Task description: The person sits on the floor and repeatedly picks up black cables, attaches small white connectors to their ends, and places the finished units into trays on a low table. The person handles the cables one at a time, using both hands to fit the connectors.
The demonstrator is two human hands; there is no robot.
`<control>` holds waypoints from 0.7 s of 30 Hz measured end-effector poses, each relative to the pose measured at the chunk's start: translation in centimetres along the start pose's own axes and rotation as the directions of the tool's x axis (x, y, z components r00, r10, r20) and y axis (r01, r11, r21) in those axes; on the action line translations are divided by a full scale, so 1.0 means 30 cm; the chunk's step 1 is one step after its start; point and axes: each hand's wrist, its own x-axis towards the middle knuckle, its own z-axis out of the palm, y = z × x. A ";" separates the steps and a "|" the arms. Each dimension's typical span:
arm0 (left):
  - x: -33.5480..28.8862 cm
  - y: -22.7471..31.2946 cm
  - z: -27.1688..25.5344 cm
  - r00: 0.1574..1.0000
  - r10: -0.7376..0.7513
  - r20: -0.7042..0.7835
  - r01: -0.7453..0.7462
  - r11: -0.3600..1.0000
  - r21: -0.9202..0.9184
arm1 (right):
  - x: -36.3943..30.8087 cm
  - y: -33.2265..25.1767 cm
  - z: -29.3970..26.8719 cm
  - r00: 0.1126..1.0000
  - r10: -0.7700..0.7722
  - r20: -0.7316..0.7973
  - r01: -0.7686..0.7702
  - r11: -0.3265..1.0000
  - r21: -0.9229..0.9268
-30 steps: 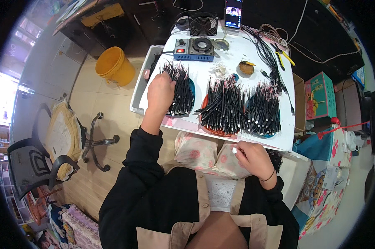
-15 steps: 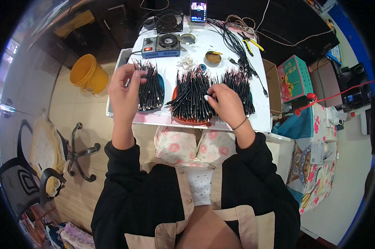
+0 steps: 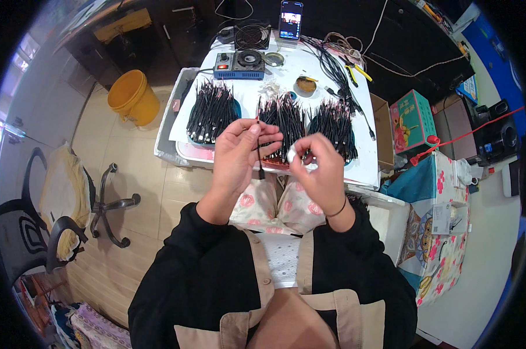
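Note:
My left hand pinches a short black cable between thumb and forefinger, in front of the middle pile. Its thin reddish wire end points up past the fingertips, and a dark connector hangs below. Close beside it, my right hand has its thumb and forefinger curled together; whatever they may hold is too small to make out. Behind the hands lies the middle pile of short black cables, in a reddish tray partly hidden by my fingers. A left pile rests in a teal tray, and a right pile lies beyond my right hand.
On the white table stand a blue box with a red-lit switch, a fan, a lit phone and a small amber-filled dish. Long black cables and yellow-handled pliers lie back right. A yellow bucket stands left.
My left hand has moved right and nearer from the left pile, now holding the cable up. My right hand has lifted off the middle pile. The view has shifted slightly.

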 end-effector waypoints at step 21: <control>-0.170 -0.033 0.129 0.937 0.268 0.222 -0.338 0.854 0.396 | -0.141 -0.083 -0.075 0.981 0.111 0.160 -0.138 0.976 0.169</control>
